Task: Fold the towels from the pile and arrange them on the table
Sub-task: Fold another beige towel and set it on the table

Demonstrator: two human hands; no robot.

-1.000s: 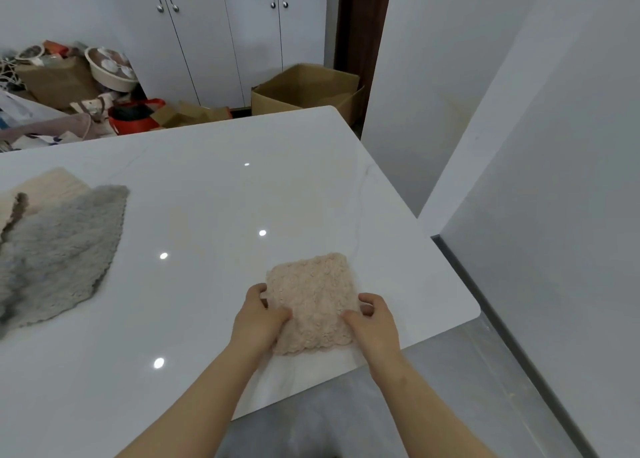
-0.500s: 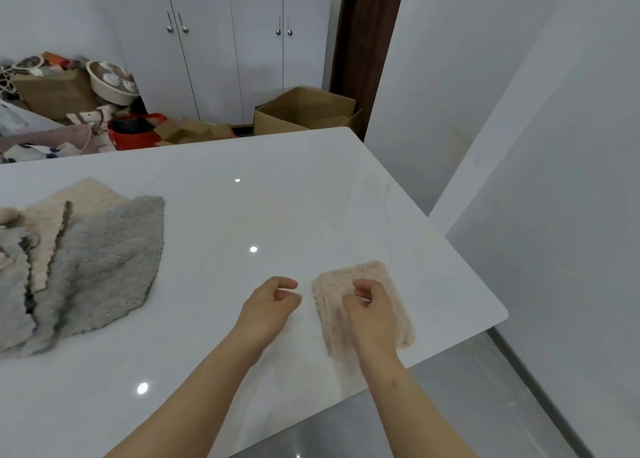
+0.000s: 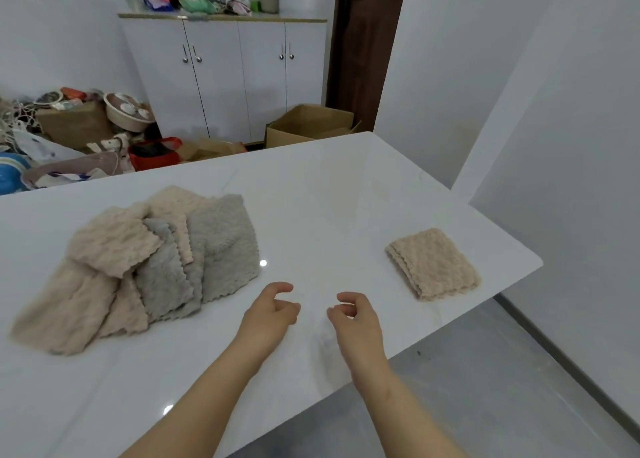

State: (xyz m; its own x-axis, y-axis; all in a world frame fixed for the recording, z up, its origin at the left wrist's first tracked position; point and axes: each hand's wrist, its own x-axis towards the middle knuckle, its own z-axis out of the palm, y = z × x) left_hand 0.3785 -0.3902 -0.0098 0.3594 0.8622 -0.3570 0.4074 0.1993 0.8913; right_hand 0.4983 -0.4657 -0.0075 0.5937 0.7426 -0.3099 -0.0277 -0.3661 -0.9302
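On desk (image 3: 311, 198): unfolded towel pile (image 3: 145, 260) lies left of both hands, nearer left hand (image 3: 272, 310); right hand (image 3: 353, 315) likewise empty, loosely curled; one folded towel (image 3: 433, 263) far right.

Bright, even, diffuse overhead light; two small glare spots on glossy table (image 3: 329, 194); shadows faint and soft; wide-angle bowing of straight lines toward edges; mild overall softness, worse toward corners.

I've let go: folded beige towel (image 3: 433, 263) now lies well right of my R hand (image 3: 353, 319); L hand (image 3: 270, 314) beside it, both empty.
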